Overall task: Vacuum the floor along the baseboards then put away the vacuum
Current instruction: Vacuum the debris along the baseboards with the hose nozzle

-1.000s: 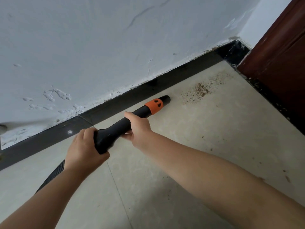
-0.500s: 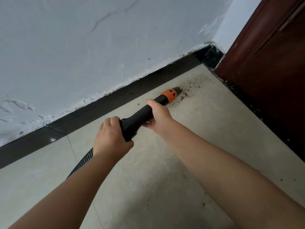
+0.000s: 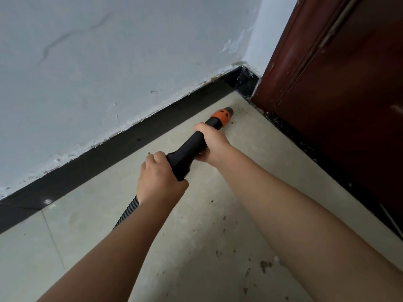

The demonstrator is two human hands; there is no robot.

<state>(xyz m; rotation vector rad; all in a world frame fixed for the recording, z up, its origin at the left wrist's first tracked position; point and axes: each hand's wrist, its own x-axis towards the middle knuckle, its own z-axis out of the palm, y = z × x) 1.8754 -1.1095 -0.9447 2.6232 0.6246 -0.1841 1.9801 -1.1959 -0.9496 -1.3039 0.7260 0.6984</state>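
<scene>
At the far left of the frame the pale wall [image 3: 109, 62] meets the black baseboard [image 3: 109, 153], which runs from the lower left up to the corner at upper right of centre. Below it lies the beige tiled floor [image 3: 87, 225], with a grout line in the lower left.

A ribbed black hose [image 3: 127, 212] shows just left of the left forearm and leads up into the left hand [image 3: 159, 182], a little below the frame's centre. That hand's fingers [image 3: 154, 158] are curled tight around the thick rear end of the black vacuum wand [image 3: 185, 155], clenched on it with the knuckles uppermost.

Just right and higher, the right hand [image 3: 214, 141] grasps the narrower part of the wand, thumb lying along its top and the other fingers wrapped underneath, so their tips are hidden. The two hands sit close together but apart on the tube.

Beyond the right hand the wand carries an orange collar [image 3: 220, 116] and ends in a dark nozzle tip [image 3: 229, 110], low near the floor, near the corner and close to the baseboard; whether it touches the floor I cannot tell.

Dark specks of debris [image 3: 265, 264] dot the floor at lower right. The dark red door [image 3: 349, 105] fills the right edge.
</scene>
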